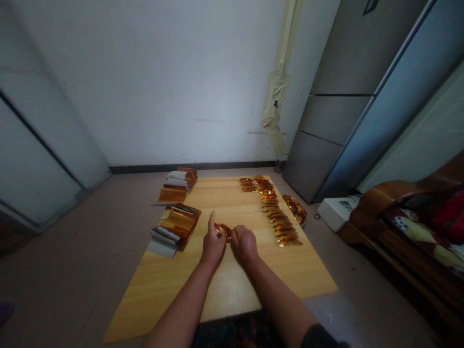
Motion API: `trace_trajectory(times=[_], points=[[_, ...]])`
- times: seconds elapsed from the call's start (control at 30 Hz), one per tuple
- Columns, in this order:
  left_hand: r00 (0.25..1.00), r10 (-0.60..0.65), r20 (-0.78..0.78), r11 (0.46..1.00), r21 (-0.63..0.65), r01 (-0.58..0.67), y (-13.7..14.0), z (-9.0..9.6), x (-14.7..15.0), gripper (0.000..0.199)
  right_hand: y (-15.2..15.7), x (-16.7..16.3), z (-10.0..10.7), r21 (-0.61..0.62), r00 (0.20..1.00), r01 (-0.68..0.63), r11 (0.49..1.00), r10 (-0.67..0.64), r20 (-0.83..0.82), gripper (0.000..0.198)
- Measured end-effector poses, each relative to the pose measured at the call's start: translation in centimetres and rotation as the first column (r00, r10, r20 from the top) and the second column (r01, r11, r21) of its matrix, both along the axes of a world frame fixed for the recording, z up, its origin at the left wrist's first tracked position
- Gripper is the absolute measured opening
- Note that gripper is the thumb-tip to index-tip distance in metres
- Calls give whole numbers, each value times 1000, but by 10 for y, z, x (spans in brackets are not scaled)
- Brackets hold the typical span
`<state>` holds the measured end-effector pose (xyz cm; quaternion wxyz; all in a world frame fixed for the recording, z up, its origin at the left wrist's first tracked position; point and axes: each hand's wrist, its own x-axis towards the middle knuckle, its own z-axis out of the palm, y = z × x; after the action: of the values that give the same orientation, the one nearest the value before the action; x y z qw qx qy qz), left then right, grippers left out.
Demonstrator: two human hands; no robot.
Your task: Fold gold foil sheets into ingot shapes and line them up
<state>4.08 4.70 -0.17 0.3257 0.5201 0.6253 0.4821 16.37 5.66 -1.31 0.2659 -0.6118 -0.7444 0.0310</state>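
Between my two hands, over the middle of the wooden table [232,295], is a piece of shiny gold foil paper [222,229], bent into a curved shape. My left hand [213,244] grips its left side, with the index finger pointing up and away. Fingers of my right hand [244,242] are closed on the foil's right end. To the left lie stacks of flat gold foil sheets [178,222] with grey-white edges, and a farther stack [173,194] behind them. On the right runs a long overlapping row of folded gold foil pieces [277,217].
Beyond the table's right edge, a container heaped with folded gold pieces [295,209] sits low. A white box [335,213] stands on the floor beside a wooden bench [377,212]. A grey refrigerator [326,125] and a white wall [181,87] are behind.
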Motion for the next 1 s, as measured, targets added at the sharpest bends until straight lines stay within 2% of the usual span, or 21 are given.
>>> trace_trajectory(times=[0.33,0.73,0.9,1.0], points=[[999,-30,-27,1000,2,30,-2,1,-3,84,3,1,-5,4,1000,14,1000,-14,12,25],[992,-56,114,998,18,54,-2,-3,-5,85,1,1,0,-22,999,30,999,-31,-23,25],[996,-65,58,998,-15,66,-2,5,-5,85,-1,2,6,-72,996,21,997,-27,-80,24],[998,-52,43,999,13,51,0,6,-4,85,-2,3,10,-105,994,-4,994,-7,-111,22]])
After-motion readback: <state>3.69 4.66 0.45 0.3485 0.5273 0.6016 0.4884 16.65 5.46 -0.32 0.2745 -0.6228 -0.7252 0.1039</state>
